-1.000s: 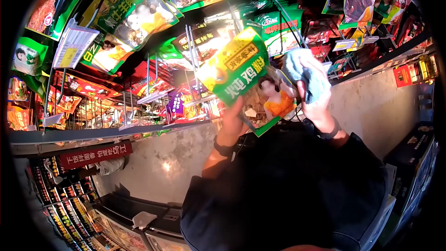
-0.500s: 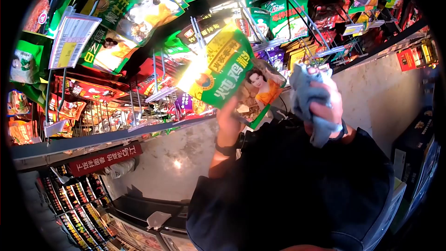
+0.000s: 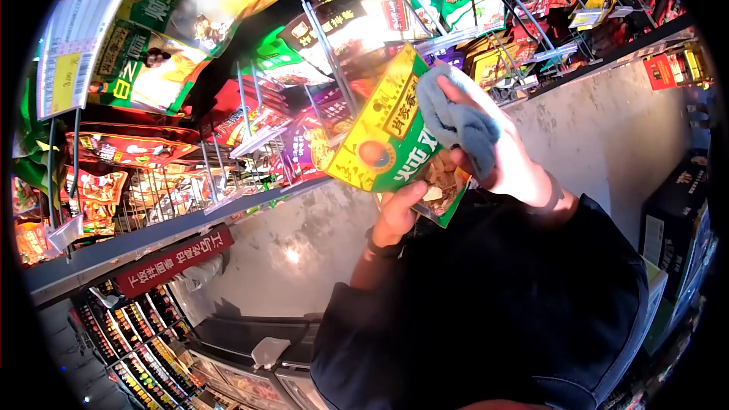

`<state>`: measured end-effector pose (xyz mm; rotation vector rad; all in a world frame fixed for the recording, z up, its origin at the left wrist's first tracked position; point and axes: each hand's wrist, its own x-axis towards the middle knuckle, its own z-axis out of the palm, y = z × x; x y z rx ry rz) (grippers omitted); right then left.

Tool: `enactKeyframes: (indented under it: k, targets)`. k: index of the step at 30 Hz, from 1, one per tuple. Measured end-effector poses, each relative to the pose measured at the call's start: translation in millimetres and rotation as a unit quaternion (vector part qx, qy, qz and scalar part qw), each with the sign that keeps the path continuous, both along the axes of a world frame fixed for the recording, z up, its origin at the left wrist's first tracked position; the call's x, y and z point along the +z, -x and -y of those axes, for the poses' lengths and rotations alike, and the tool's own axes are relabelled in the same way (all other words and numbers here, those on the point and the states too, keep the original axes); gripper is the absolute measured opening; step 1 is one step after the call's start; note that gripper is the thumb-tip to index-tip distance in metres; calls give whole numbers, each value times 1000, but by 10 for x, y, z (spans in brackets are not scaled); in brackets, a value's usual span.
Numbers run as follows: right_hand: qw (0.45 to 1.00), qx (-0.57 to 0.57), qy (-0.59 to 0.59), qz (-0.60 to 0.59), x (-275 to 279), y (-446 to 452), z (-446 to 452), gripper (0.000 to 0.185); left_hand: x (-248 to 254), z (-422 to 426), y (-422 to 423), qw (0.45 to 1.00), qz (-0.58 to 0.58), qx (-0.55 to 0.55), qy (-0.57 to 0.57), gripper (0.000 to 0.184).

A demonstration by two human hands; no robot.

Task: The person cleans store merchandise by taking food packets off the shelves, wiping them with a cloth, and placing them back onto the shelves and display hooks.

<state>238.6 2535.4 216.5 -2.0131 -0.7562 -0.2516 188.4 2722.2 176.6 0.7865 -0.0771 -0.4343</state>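
Observation:
My left hand (image 3: 399, 211) grips the lower edge of a yellow and green seasoning packet (image 3: 377, 153), thumb across its front. The packet is tilted and shows Chinese lettering, an orange round emblem and a picture of food. In my right hand (image 3: 510, 144) is a bunched blue-grey cloth (image 3: 457, 118), which lies over the right part of the packet's front and hides the portrait printed there. Just beyond the packet hang other bags on metal hooks, among them a purple bag (image 3: 310, 144).
Green bags (image 3: 168, 4) and red bags (image 3: 129, 148) hang along the rack, with a price tag (image 3: 74, 53) at the left. The shelf's grey front edge (image 3: 171, 225) runs diagonally. Stacked boxes (image 3: 676, 220) stand right; a freezer (image 3: 254, 345) sits lower left.
My right hand has moved left with the cloth, from beside the packet onto its front. The packet has turned slightly and shifted a little in my left hand.

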Motion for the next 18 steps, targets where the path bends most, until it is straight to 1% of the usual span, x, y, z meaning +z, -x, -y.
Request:
enactKeyframes:
  k: [2, 3, 4, 5, 6, 7, 9, 10, 11, 12, 13, 14, 15, 16, 18]
  targets:
    - [996, -22, -38, -73, 16, 80, -71, 80, -139, -44, 45, 999, -13, -36, 37, 55]
    - [992, -32, -57, -109, 22, 116, -102, 85, -162, -21, 53, 999, -9, -19, 40, 60]
    - [996, -53, -12, -77, -21, 149, -131, 93, -185, 2, 61, 999, -4, -3, 42, 65]
    - [997, -44, -14, -59, -51, 188, -147, 93, -207, 26, 69, 999, 0, 13, 44, 70]
    - [999, -30, -14, -33, -144, 242, -142, 93, -48, 136, 58, 996, -5, 46, 81, 75]
    - [1000, -16, -14, -7, -203, 290, -139, 93, -109, 171, 48, 993, -22, 79, 84, 80]
    - [1000, 17, 18, -4, -214, 385, -159, 92, -203, 246, 18, 984, -54, 144, 87, 91]
    - [999, 38, 7, 9, -232, 405, -183, 90, -197, 268, 17, 987, -28, 91, 131, 91]
    - [997, 61, 29, -22, -166, 456, -179, 89, -181, 309, -12, 984, -3, 37, 175, 90]
    - [996, 66, 52, 22, -175, 462, -160, 86, -304, 410, -43, 951, 39, 35, 305, 87]
    - [993, 69, 75, 66, -197, 468, -136, 83, -409, 512, -80, 898, 76, 13, 433, 85]
    - [993, 57, 67, 80, -226, 437, -119, 80, -478, 620, -22, 853, 45, 25, 519, 82]
    - [993, 45, 58, 93, -260, 371, -106, 78, -319, 589, -12, 935, 47, 68, 344, 77]
    - [993, 33, 48, 107, -273, 326, -83, 75, -159, 558, -2, 984, 44, 82, 155, 71]
    - [991, -6, 35, 127, -235, 288, 11, 68, -169, 596, 97, 992, 26, 98, 71, 65]
